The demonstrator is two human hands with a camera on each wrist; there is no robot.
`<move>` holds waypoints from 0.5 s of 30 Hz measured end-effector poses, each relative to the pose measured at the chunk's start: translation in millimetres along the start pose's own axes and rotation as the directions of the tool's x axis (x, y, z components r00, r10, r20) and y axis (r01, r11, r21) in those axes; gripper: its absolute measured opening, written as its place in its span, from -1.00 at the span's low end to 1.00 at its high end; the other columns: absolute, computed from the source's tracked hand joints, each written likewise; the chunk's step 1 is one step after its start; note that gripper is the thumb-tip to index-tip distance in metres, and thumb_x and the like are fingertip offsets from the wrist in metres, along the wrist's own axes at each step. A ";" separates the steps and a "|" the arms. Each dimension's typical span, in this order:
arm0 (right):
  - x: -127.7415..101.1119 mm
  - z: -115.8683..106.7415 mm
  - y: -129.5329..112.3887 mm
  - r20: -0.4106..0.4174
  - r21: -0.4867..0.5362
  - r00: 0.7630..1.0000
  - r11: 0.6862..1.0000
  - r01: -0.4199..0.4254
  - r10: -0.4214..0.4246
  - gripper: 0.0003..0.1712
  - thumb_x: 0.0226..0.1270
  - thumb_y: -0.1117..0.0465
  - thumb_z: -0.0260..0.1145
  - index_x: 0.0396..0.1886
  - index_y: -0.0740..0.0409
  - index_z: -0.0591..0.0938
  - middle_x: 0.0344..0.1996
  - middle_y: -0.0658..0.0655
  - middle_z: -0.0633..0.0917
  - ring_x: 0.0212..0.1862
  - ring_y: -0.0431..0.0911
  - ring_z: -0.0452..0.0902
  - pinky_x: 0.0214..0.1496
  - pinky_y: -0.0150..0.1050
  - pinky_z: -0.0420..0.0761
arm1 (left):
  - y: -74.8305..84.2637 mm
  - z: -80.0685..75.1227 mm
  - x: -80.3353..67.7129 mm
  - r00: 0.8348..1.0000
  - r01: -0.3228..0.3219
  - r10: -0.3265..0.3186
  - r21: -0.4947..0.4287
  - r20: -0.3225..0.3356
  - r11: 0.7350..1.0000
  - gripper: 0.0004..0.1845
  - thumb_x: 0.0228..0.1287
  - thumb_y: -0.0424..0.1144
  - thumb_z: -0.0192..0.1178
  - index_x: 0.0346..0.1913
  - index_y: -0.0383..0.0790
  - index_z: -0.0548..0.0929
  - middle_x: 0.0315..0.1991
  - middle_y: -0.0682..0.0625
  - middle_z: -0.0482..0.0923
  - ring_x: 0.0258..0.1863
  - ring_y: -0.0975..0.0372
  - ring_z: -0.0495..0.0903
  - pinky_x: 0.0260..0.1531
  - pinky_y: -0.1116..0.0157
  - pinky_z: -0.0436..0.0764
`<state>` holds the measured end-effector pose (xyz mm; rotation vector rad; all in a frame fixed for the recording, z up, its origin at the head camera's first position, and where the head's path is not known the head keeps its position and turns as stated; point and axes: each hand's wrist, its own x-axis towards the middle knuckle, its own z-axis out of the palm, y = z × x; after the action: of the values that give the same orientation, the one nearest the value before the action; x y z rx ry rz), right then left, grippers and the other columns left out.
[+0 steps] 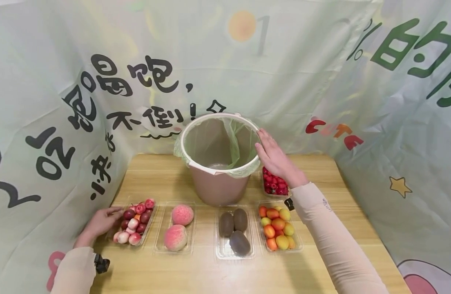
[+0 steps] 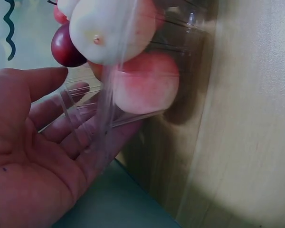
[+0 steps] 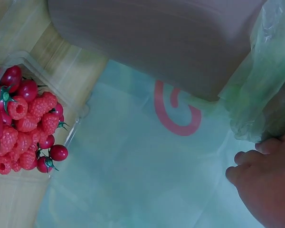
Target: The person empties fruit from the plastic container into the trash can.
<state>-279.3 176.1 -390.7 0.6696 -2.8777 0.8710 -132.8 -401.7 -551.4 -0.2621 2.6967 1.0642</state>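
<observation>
My left hand [image 1: 100, 222] holds the left side of a clear plastic box [image 2: 104, 104] of small plums and cherry-like fruit [image 1: 133, 224]. In the left wrist view its fingers show through the plastic, with the thumb near the rim. A pinkish-brown bin [image 1: 219, 185] stands at the back of the table, its white rim lined with a green plastic bag [image 1: 244, 173]. Against the bin's right rim rests my right hand [image 1: 275, 157], fingers extended. Beneath that wrist sits a box of raspberries and cherry tomatoes [image 3: 26, 128], partly hidden in the head view.
Across the wooden table [image 1: 166, 275] stand clear boxes of two peaches [image 1: 175, 237], three dark oval fruits [image 1: 240, 243], and several orange and yellow small fruits [image 1: 278, 224]. A printed cloth [image 1: 284, 81] hangs around the back and sides.
</observation>
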 end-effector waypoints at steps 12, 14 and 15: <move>0.4 1.3 -0.5 0.003 -0.034 1.000 0.999 -0.019 0.019 -0.23 0.74 -0.07 -0.26 0.75 0.15 -0.07 0.74 0.25 -0.04 0.75 0.18 -0.23 0.75 0.24 -0.18 | -3.5 6.5 1.3 1.000 -0.015 0.015 -0.023 0.002 1.000 -0.45 0.69 -0.10 0.02 0.32 -0.61 0.53 0.18 -0.52 0.63 -0.03 -0.01 0.74 -0.14 0.27 0.67; 0.6 1.9 0.5 0.000 -0.038 1.000 0.999 -0.022 0.022 -0.24 0.74 -0.07 -0.26 0.75 0.15 -0.08 0.74 0.24 -0.04 0.75 0.18 -0.23 0.75 0.25 -0.17 | -3.7 6.8 2.0 1.000 -0.018 0.018 -0.024 -0.001 1.000 -0.47 0.69 -0.12 0.02 0.31 -0.61 0.54 0.14 -0.50 0.65 -0.09 0.08 0.73 -0.19 0.32 0.64; 0.5 2.2 0.9 -0.001 -0.040 1.000 0.999 -0.025 0.025 -0.23 0.74 -0.07 -0.27 0.75 0.15 -0.08 0.74 0.23 -0.05 0.75 0.17 -0.22 0.75 0.24 -0.18 | -3.7 6.8 2.2 1.000 -0.020 0.020 -0.028 -0.002 0.999 -0.47 0.69 -0.13 0.02 0.29 -0.61 0.55 0.12 -0.49 0.67 -0.11 0.11 0.73 -0.21 0.33 0.64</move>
<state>-280.0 175.4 -392.9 0.6304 -2.9012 0.8145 -132.9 -399.8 -559.2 -0.2419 2.6933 1.1090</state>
